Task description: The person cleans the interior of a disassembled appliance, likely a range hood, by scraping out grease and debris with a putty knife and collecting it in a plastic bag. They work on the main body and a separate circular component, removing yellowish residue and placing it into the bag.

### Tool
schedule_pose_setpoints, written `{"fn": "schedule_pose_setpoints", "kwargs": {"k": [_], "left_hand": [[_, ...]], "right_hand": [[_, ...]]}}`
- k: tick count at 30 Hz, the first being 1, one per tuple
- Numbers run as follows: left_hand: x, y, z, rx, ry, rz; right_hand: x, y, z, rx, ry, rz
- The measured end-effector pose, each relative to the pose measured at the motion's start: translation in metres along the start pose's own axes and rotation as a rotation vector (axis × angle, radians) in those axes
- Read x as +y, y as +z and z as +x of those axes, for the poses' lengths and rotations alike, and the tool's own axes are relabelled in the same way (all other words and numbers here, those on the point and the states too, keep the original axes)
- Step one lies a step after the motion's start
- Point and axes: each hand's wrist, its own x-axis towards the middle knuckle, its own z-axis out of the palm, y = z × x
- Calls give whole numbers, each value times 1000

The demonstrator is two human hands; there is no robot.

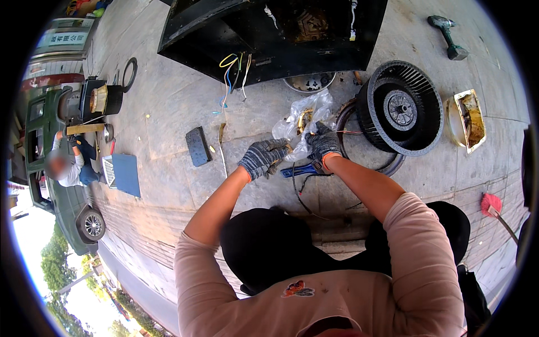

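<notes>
Both my hands wear grey knit gloves and meet over the ground in front of my knees. A crumpled clear plastic bag (321, 105) lies between them, with a brass-coloured piece (304, 120) showing through it. My right hand (324, 141) is closed on the bag's right side. My left hand (264, 158) is closed at the bag's lower left edge, its fingertips pinching there; a small brownish bit shows by them, too unclear to name. Just under the hands lies a blue tool (300, 169), partly hidden, with dark cable beside it.
A black blower wheel (429, 115) stands right, beside a greasy cup (451, 124) and a cordless drill (449, 38). Ahead is a black metal housing (202, 56) with loose wires. A dark block (197, 146) lies left. Another person (72, 168) works near a green vehicle (70, 210).
</notes>
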Motion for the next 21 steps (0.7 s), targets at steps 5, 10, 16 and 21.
{"fn": "schedule_pose_setpoints", "kwargs": {"k": [5, 10, 16, 21], "left_hand": [[24, -18, -12, -50, -36, -66], [62, -63, -43, 66, -267, -103], [163, -86, -98, 399, -279, -389], [228, -41, -83, 450, -164, -774]], "right_hand": [[1, 4, 27, 106, -209, -538], [-12, 0, 36, 150, -229, -432], [-14, 0, 42, 123, -73, -279], [70, -23, 122, 205, -375, -274]]}}
